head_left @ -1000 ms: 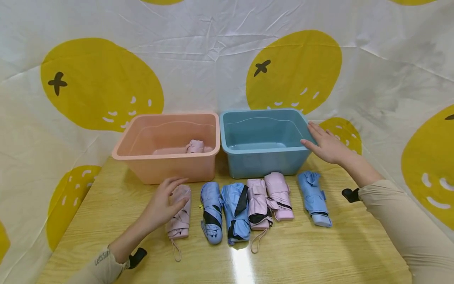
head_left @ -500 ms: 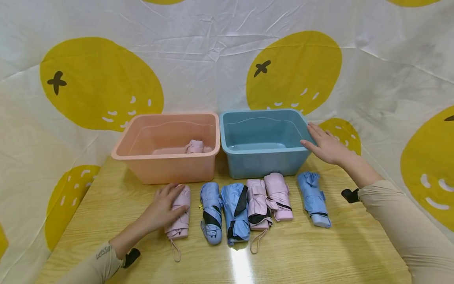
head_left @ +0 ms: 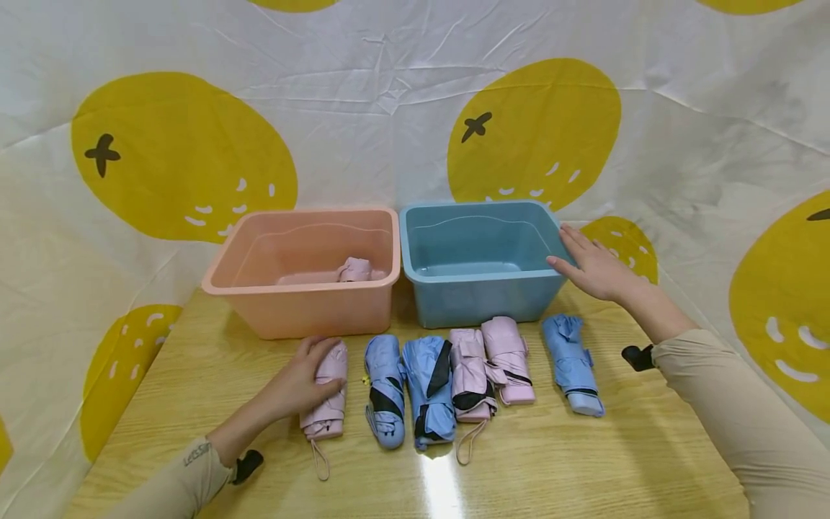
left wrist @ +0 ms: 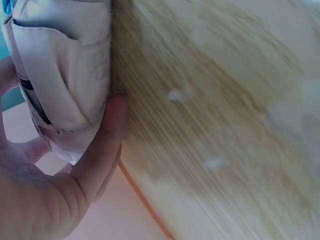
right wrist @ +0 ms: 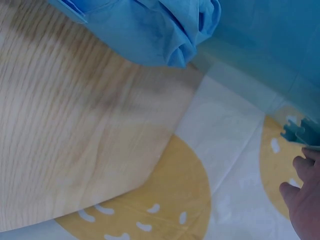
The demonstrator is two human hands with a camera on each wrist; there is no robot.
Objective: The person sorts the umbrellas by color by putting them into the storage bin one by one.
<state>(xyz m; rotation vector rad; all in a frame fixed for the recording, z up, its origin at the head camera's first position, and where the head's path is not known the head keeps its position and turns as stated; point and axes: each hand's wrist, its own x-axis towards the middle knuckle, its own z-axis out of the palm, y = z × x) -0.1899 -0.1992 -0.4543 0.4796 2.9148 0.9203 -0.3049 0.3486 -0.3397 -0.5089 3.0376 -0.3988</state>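
Note:
My left hand grips the leftmost pink folded umbrella as it lies on the table. In the left wrist view, thumb and fingers stand on either side of the wrapped pink umbrella. My right hand rests on the right rim of the blue bin, its fingers fairly straight. In the right wrist view that hand touches the bin's edge at the far right. Another pink umbrella lies inside the pink bin, mostly hidden by the front wall.
On the table, in a row before the bins, lie a blue umbrella, a wider blue one, two pink umbrellas close together, and a blue umbrella apart on the right. A fruit-print cloth hangs behind.
My left hand has come down onto the leftmost pink umbrella and taken hold of it. The right hand has stayed on the blue bin's rim.

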